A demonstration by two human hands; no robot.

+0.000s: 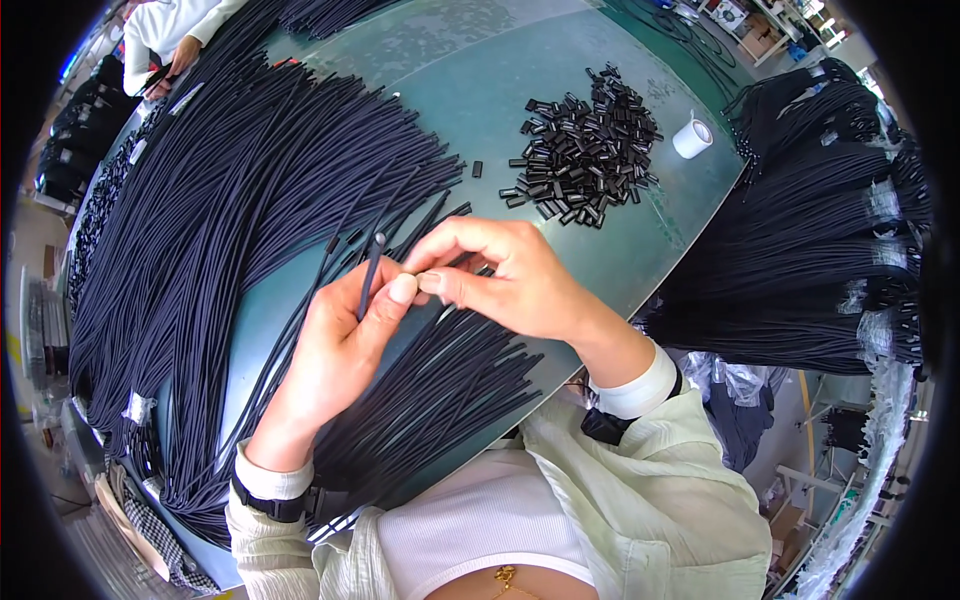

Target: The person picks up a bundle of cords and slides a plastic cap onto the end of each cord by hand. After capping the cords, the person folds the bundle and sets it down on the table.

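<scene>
My left hand point(340, 335) is closed, with a thin black cord point(371, 275) upright between thumb and fingers; the cord's tip looks pale grey. My right hand point(510, 275) meets it, thumb and forefinger pinched against the left fingertips. What the right fingers pinch is hidden. Behind my left hand, a small black sleeve-like piece point(332, 243) sits on another cord. Beneath and beside both hands lies a spread of black cords point(440, 390). A heap of small black rectangular pieces point(590, 150) is on the table beyond my right hand, and one loose piece point(477, 169) lies apart.
A thick bundle of black cords point(250, 170) covers the left of the green table point(450, 60). A white roll point(692, 138) stands near the right edge. More wrapped black cords point(800, 230) lie off to the right. At the far left, another person's hands point(180, 65) hold dark cords.
</scene>
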